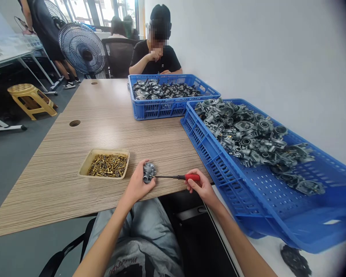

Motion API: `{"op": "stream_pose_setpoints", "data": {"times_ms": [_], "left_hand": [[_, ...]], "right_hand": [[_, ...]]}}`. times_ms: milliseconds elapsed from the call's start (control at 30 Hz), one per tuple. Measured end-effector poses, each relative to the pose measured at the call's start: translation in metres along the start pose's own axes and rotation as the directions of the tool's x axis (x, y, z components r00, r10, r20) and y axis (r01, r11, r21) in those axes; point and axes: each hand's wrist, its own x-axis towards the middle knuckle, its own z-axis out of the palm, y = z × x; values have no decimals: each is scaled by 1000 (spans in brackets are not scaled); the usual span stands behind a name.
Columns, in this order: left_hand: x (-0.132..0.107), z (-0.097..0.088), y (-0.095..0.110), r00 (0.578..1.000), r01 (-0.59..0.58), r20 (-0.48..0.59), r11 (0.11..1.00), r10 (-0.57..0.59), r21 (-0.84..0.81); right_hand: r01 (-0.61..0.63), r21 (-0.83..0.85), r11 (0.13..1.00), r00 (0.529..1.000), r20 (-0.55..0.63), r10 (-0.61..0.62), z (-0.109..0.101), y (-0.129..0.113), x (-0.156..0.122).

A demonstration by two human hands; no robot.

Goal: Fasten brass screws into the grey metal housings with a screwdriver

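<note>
My left hand [138, 182] is closed around a grey metal carburetor body [150, 171], holding it just above or on the table near the front edge. In my right hand [200, 186] is a screwdriver with a red handle [192, 177] and a long dark shaft. The shaft points left, and its tip meets the side of the carburetor body near my left thumb. Just left of my left hand stands a cream plastic tray [83, 169] holding many small brass jets [108, 166].
A blue crate [219, 161] of carburetor bodies stands at the right, close to my right arm. Behind it, another blue crate [155, 113] holds similar parts. A person [157, 57] sits across the wooden table [60, 169]. A fan [82, 48] and a yellow stool [31, 98] stand at the left.
</note>
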Motion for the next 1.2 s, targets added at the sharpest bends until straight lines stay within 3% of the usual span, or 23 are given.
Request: {"op": "stream_pose_setpoints", "data": {"times_ms": [500, 800, 1200], "left_hand": [[-1, -2, -1, 1000, -3, 6, 1000, 3, -6], [-1, -1, -2, 1000, -5, -18, 1000, 5, -6], [-1, 0, -3, 999, -4, -48, 1000, 4, 5]], "right_hand": [[-6, -63, 998, 1000, 21, 8, 4, 3, 2], [-16, -33, 999, 994, 106, 19, -3, 0, -2], [-32, -90, 995, 995, 89, 40, -2, 4, 0]]}}
